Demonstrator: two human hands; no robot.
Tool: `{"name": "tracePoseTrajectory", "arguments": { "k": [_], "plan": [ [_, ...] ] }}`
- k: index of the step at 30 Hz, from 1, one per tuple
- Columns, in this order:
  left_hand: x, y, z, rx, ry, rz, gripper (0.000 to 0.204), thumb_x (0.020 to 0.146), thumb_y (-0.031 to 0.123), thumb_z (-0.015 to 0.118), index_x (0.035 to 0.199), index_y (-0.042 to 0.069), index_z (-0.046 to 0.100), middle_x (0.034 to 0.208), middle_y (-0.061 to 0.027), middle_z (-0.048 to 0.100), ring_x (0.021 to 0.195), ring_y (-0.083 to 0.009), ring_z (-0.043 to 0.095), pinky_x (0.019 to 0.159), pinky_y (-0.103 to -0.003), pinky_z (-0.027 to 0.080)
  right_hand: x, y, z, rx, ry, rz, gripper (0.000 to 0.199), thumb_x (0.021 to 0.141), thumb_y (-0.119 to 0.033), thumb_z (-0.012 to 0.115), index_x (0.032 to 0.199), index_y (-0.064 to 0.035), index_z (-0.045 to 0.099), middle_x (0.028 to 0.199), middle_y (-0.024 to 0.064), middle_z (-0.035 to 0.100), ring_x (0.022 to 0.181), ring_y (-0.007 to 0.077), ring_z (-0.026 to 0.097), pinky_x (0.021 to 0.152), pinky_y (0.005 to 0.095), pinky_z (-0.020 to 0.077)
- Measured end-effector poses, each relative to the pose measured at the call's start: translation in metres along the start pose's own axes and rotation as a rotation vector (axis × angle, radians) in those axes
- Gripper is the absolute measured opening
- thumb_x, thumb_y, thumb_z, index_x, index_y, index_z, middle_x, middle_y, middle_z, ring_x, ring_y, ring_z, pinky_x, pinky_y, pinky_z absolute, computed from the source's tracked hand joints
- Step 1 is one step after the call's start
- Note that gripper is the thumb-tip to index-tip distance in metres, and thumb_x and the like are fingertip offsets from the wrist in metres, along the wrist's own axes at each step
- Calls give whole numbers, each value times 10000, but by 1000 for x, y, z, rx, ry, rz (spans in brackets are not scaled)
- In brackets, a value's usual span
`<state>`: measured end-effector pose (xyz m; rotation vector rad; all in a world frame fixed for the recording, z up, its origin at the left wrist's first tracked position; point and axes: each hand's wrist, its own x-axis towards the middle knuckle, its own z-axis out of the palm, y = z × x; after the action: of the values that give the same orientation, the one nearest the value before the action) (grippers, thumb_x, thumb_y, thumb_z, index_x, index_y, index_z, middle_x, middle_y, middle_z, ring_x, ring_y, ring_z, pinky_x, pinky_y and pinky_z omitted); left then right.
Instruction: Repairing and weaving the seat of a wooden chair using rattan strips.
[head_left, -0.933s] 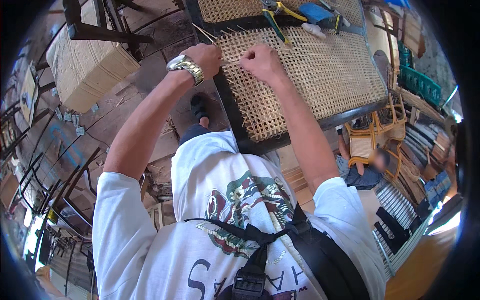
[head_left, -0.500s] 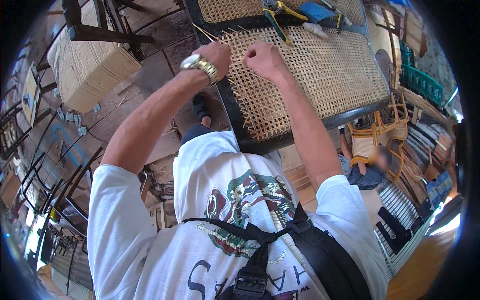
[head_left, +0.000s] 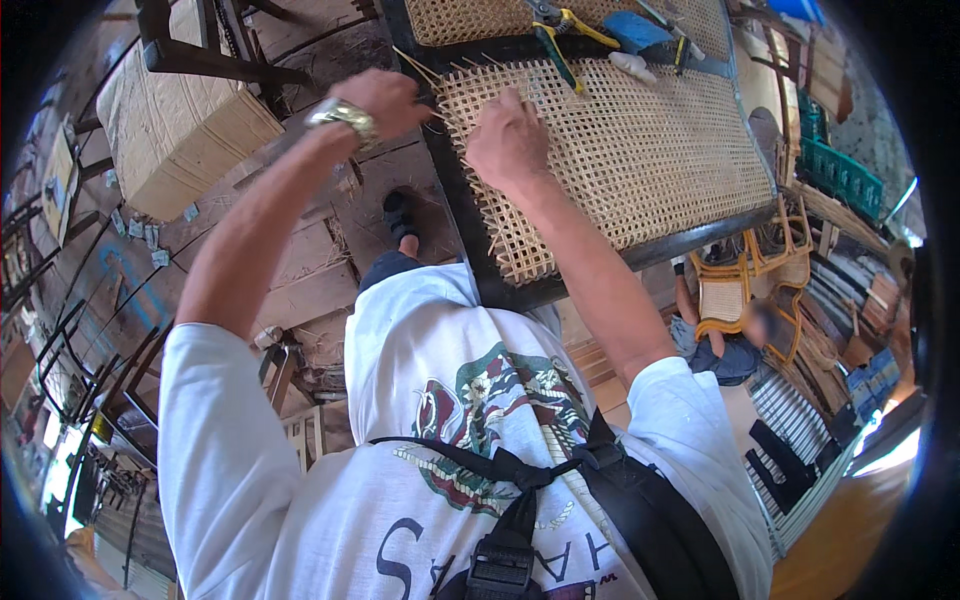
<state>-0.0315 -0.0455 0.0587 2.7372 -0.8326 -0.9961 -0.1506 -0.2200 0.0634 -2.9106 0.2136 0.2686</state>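
Your right hand (head_left: 508, 140) is on the woven cane (head_left: 650, 165), fingers curled; your left hand (head_left: 385, 100) hovers just off the dark frame's (head_left: 464, 225) left edge. Whether either hand's fingers pinch anything, I can't tell. Farther off lie yellow-and-green pliers (head_left: 557, 62).

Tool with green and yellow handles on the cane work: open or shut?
Open: the tool lies with its green handle and yellow handle spread apart. Its jaws are too small to read.
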Motion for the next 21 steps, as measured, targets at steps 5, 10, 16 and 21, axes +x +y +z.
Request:
{"name": "tracePoseTrajectory", "arguments": {
  "k": [5, 10, 16, 21],
  "plan": [
    [-31, -29, -50, 136, 199, 11, 398, 925, 518, 614, 1009, 141, 712, 982, -95, 738, 940, -315, 716, 770, -457, 584, 2, 10, -12, 124, -70, -175, 292, 892, -231, 703, 1119, -47, 701, 1191, 171, 632, 1123, 334, 627, 1007, 458, 483],
    [-42, -1, -59, 22, 322, 154, 402, 911, 529, 643, 923, 133, 709, 805, -85, 718, 781, -287, 714, 651, -434, 557, 25, 21, -3, 1463, -376, -54, 533, 911, -414, 752, 1273, -44, 629, 1190, 79, 674, 1160, 162, 618, 984, 308, 492],
    [-24, 11, -7, -245, 249, 50, 306, 978, 399, 616, 984, 110, 719, 801, -112, 738, 729, -308, 719, 627, -441, 542, 29, 30, 6, 887, -127, -62, 279, 913, -306, 731, 988, -37, 734, 994, 133, 682, 976, 235, 658, 877, 366, 539],
    [-14, 23, 28, -243, 118, -10, 300, 986, 357, 591, 1101, 115, 725, 920, -173, 748, 845, -349, 730, 736, -470, 571, 23, 35, 8, 395, 68, -172, 226, 859, -229, 721, 917, -11, 727, 975, 151, 624, 890, 288, 661, 833, 381, 534]
  ]
}}
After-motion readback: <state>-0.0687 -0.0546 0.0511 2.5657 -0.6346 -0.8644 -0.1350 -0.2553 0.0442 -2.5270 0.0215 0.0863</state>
